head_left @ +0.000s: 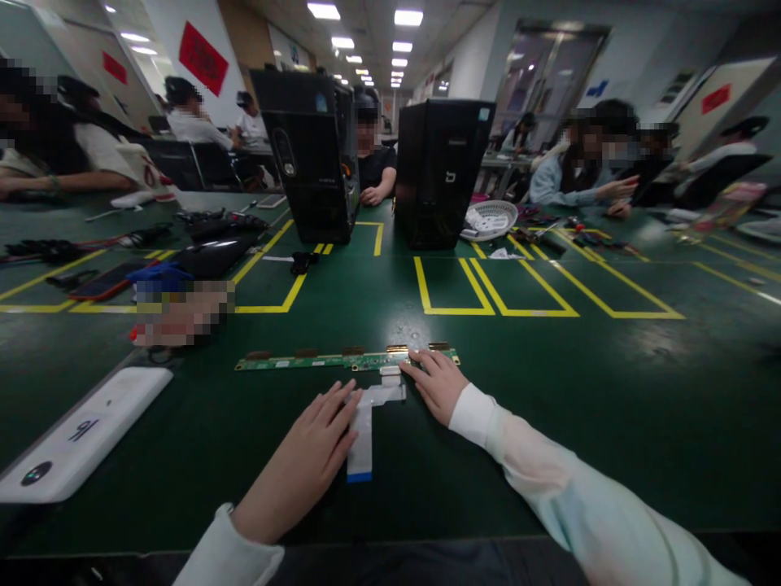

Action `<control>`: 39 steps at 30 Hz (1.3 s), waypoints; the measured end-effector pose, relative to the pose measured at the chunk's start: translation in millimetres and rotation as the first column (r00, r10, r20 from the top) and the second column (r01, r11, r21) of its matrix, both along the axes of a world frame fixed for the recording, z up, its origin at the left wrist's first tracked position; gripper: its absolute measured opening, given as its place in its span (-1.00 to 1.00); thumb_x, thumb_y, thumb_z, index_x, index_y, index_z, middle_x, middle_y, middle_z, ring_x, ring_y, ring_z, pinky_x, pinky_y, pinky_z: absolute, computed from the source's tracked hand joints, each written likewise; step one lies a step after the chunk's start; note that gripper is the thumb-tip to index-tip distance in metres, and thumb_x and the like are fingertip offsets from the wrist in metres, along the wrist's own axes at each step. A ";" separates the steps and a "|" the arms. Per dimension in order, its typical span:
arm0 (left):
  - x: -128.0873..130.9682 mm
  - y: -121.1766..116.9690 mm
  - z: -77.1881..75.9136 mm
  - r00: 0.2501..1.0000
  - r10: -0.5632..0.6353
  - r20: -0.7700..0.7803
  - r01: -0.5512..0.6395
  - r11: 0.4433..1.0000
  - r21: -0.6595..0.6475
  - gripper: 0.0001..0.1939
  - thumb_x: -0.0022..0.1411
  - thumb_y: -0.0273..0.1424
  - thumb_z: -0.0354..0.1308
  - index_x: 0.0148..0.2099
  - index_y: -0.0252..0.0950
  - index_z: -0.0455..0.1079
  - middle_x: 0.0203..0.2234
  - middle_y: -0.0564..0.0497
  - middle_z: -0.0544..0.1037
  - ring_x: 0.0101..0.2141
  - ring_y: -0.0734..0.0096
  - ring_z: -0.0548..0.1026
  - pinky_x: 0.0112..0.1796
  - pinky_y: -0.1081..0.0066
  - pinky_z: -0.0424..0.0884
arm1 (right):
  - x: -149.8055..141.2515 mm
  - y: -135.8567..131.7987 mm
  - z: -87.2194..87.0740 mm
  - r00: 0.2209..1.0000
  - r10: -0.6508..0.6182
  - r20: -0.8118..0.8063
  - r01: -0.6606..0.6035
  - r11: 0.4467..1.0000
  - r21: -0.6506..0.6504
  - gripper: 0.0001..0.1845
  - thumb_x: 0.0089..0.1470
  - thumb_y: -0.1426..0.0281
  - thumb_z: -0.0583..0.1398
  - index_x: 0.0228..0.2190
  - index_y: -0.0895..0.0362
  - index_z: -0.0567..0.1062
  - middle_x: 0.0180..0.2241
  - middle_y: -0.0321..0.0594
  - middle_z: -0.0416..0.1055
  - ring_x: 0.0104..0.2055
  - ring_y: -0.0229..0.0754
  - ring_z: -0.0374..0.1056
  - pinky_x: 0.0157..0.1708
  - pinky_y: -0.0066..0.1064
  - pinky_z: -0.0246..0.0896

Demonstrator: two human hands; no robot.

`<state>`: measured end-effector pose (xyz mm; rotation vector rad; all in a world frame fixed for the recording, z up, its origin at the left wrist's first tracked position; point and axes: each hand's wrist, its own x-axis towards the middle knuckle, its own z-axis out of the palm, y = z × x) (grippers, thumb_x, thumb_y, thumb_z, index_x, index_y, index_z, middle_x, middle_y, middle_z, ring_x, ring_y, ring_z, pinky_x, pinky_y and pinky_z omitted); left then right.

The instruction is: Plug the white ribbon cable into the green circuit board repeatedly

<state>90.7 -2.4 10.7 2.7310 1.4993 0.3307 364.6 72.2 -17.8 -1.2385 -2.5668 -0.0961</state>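
A long, narrow green circuit board point(326, 361) lies crosswise on the green table, with several brownish tabs along its far edge. A white flat ribbon cable point(361, 439) with a blue end runs from a connector point(390, 371) on its near side, bends left and then comes toward me. My left hand point(298, 460) rests palm down, fingers stretched out, the fingertips at the cable's left edge. Over the board's right part, beside the connector, my right hand point(440, 386) has its fingers spread and the fingertips on the board. Neither hand grasps anything.
Two black computer towers point(311, 163) point(444, 175) stand across the table. A white device marked 16 point(85, 435) lies at left, near phones and cables. A white basket point(490, 220) and small tools sit at far right. Yellow tape marks the tabletop. Other people sit around.
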 end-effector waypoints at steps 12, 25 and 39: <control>-87.5 -17.8 -39.3 0.948 0.318 0.012 -0.315 0.932 0.181 -0.40 0.37 -0.09 -0.25 0.27 -0.32 0.24 0.22 -0.21 0.32 0.20 -0.01 0.30 0.13 -0.07 0.26 | -0.4 -2.4 4.7 0.999 -0.008 0.034 0.008 1.000 0.001 -0.46 0.14 0.48 0.04 0.16 0.15 0.35 0.17 0.00 0.24 0.18 0.06 0.10 0.17 -0.05 0.05; -65.6 0.4 -22.9 0.909 0.412 0.064 -0.416 0.901 0.120 -0.43 0.36 -0.14 -0.20 0.22 -0.37 0.28 0.18 -0.22 0.37 0.18 -0.01 0.31 0.16 -0.05 0.24 | -11.9 -4.5 14.4 0.976 0.211 -0.055 -0.216 0.970 -0.112 -0.49 0.23 0.21 0.07 0.18 0.05 0.34 0.29 0.00 0.07 0.34 0.08 -0.09 0.24 0.07 -0.07; -64.7 -1.1 -22.5 0.910 0.404 0.096 -0.414 0.900 0.133 -0.46 0.35 -0.15 -0.15 0.21 -0.34 0.29 0.17 -0.21 0.38 0.18 0.02 0.32 0.16 -0.02 0.25 | 27.8 -15.4 15.6 0.983 0.182 -0.013 -0.181 0.973 -0.144 -0.48 0.24 0.14 0.06 0.17 0.03 0.34 0.28 -0.02 0.10 0.32 0.04 -0.01 0.24 0.08 -0.05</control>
